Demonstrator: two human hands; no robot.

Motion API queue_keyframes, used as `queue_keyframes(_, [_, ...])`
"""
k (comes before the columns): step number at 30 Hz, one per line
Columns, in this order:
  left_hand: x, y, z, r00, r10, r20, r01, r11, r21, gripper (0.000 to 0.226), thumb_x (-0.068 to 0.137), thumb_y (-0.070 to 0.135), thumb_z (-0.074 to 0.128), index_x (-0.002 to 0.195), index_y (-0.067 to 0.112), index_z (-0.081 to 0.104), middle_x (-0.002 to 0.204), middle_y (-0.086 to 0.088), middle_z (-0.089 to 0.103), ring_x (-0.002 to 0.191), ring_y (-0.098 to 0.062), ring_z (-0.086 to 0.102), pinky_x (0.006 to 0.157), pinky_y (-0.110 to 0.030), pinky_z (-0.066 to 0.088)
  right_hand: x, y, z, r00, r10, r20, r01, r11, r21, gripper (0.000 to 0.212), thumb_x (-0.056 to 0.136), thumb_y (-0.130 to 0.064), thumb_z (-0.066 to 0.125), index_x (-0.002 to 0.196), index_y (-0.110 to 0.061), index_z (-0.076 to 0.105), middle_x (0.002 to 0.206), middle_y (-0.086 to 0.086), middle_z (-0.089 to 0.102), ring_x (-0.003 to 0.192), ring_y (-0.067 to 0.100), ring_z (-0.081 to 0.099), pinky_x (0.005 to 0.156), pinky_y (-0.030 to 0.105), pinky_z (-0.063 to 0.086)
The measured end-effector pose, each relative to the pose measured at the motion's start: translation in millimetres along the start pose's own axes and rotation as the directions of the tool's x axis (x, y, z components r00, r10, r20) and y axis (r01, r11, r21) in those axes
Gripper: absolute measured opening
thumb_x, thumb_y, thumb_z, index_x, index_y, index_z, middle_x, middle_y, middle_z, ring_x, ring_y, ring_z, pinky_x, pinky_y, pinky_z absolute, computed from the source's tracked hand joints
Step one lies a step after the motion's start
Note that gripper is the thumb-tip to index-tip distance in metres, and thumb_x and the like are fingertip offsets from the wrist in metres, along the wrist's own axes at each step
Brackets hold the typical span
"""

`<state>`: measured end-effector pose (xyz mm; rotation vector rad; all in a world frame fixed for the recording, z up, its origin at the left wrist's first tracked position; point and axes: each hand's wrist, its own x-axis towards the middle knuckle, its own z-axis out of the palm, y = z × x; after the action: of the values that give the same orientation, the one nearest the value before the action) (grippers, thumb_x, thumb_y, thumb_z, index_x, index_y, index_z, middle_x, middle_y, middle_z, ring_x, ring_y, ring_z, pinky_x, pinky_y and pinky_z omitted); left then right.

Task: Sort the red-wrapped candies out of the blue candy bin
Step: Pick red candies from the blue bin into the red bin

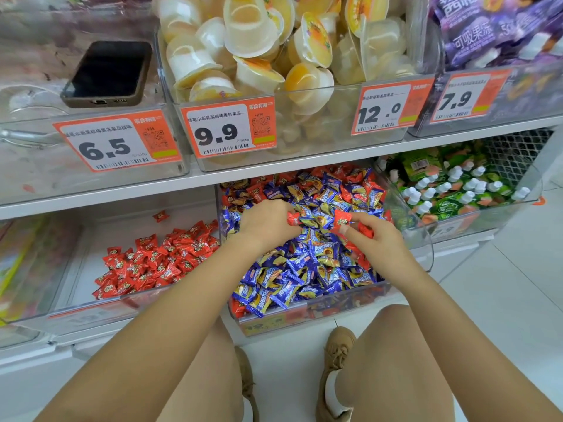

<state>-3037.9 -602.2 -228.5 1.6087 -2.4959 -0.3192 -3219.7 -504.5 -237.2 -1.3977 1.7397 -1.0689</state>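
- Two bare hands work a clear plastic bin (307, 315) of blue-wrapped candies (292, 278).
- Left hand (265, 223) pinches a red-wrapped candy (294, 217).
- Right hand (374, 239) pinches another red candy (341, 222).
- Neighbouring clear bin (76, 309) holds sorted red candies (152, 260).

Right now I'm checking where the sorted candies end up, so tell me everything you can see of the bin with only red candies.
The red bin is a clear plastic tub on the lower shelf, directly left of the mixed bin. Red candies with a dark printed logo lie heaped toward its front right; one lies apart near the back. Much of its floor shows bare. An orange strip runs along its front edge. Neither hand touches it.
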Motion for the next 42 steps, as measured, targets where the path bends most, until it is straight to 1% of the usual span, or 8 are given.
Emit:
queue_keyframes(9, [-25.5, -36.8, -35.1, 0.974, -0.222, -0.046, 0.130, 0.715, -0.687, 0.026, 0.084, 0.025, 0.066, 0.109, 0.027, 0.070, 0.065, 0.010, 0.064, 0.044, 0.001, 0.049, 0.047, -0.015, 0.040, -1.2, -16.0, 8.2, 0.999, 0.017, 0.048, -0.026, 0.984, 0.179, 0.014, 0.092, -0.028, 0.060, 0.105, -0.031, 0.058, 0.068, 0.006, 0.053, 0.056, 0.014, 0.060, 0.049, 0.021, 0.048])
queue_keyframes(13, [-36.7, -50.0, -42.8, 0.959, -0.273, 0.077, 0.219, 0.542, -0.811, 0.018, 0.086, 0.022, 0.065, 0.094, 0.006, 0.072, 0.072, -0.008, 0.059, 0.057, -0.014, 0.047, 0.049, -0.020, 0.038, 0.5, -29.6, 20.9, 0.996, 0.007, 0.085, -0.024, 0.979, 0.203, 0.023, 0.092, -0.028, 0.060, 0.114, -0.021, 0.058, 0.067, 0.003, 0.054, 0.052, 0.012, 0.058, 0.050, 0.024, 0.047])
queue_keyframes(16, [-40.3, -59.4, -39.3, 0.958, -0.279, 0.058, 0.222, 0.602, -0.767, 0.023, 0.085, 0.023, 0.067, 0.091, 0.001, 0.071, 0.062, -0.004, 0.056, 0.044, -0.007, 0.046, 0.046, -0.019, 0.037, 0.9, -38.0, 31.2, 0.994, -0.025, 0.110, 0.003, 0.980, 0.200, 0.016, 0.092, -0.026, 0.060, 0.108, -0.025, 0.060, 0.067, 0.003, 0.053, 0.052, 0.011, 0.057, 0.050, 0.022, 0.048])
queue_keyframes(19, [-44.2, -62.8, -39.1, 0.985, -0.173, 0.008, 0.144, 0.791, -0.594, 0.018, 0.084, 0.028, 0.066, 0.100, 0.023, 0.073, 0.079, 0.007, 0.067, 0.068, -0.006, 0.059, 0.065, -0.023, 0.047, 0.3, -41.4, 38.4, 0.991, -0.020, 0.133, -0.002, 0.986, 0.166, 0.017, 0.092, -0.027, 0.060, 0.109, -0.029, 0.057, 0.070, 0.004, 0.054, 0.056, 0.015, 0.059, 0.053, 0.024, 0.050])
queue_keyframes(25, [-48.3, -38.1, -28.5, 0.989, 0.121, 0.090, -0.129, 0.987, 0.092, 0.040, 0.090, 0.042, 0.052, 0.130, 0.035, 0.051, 0.111, 0.008, 0.064, 0.108, -0.018, 0.058, 0.069, -0.029, 0.039, -3.8, -39.8, 40.5, 0.988, 0.008, 0.152, -0.036, 0.982, 0.187, 0.013, 0.093, -0.025, 0.059, 0.104, -0.032, 0.057, 0.078, 0.007, 0.056, 0.057, 0.017, 0.058, 0.058, 0.031, 0.053])
queue_keyframes(30, [-55.0, -40.0, -28.5, 0.993, 0.105, -0.060, -0.111, 0.990, -0.092, 0.026, 0.090, 0.047, 0.055, 0.111, 0.031, 0.058, 0.075, 0.015, 0.052, 0.074, -0.011, 0.055, 0.059, -0.026, 0.036, -5.7, -37.7, 34.4, 0.992, 0.055, 0.116, -0.078, 0.975, 0.207, 0.026, 0.092, -0.027, 0.060, 0.117, -0.020, 0.059, 0.073, 0.003, 0.054, 0.057, 0.015, 0.059, 0.066, 0.040, 0.057])
queue_keyframes(35, [-78.0, -79.9, -43.9, 0.958, -0.213, -0.192, 0.043, 0.769, -0.638, 0.009, 0.084, 0.036, 0.069, 0.086, 0.028, 0.065, 0.063, 0.011, 0.060, 0.052, 0.004, 0.051, 0.054, -0.013, 0.039, -2.3, -67.7, 59.4, 0.964, 0.053, 0.260, -0.150, 0.917, 0.370, 0.024, 0.092, -0.025, 0.059, 0.115, -0.017, 0.061, 0.065, -0.002, 0.057, 0.053, 0.012, 0.056, 0.052, 0.025, 0.049])
queue_keyframes(42, [-113.4, -177.1, -59.6, 0.821, -0.557, 0.126, 0.391, 0.387, -0.835, 0.014, 0.081, 0.038, 0.071, 0.086, 0.026, 0.067, 0.060, 0.009, 0.055, 0.048, -0.010, 0.041, 0.046, -0.018, 0.027, 6.2, -127.2, 160.0, 0.831, 0.059, 0.554, -0.304, 0.881, 0.362, 0.012, 0.092, -0.025, 0.059, 0.102, -0.020, 0.063, 0.075, 0.001, 0.058, 0.058, 0.010, 0.053, 0.046, 0.020, 0.046])
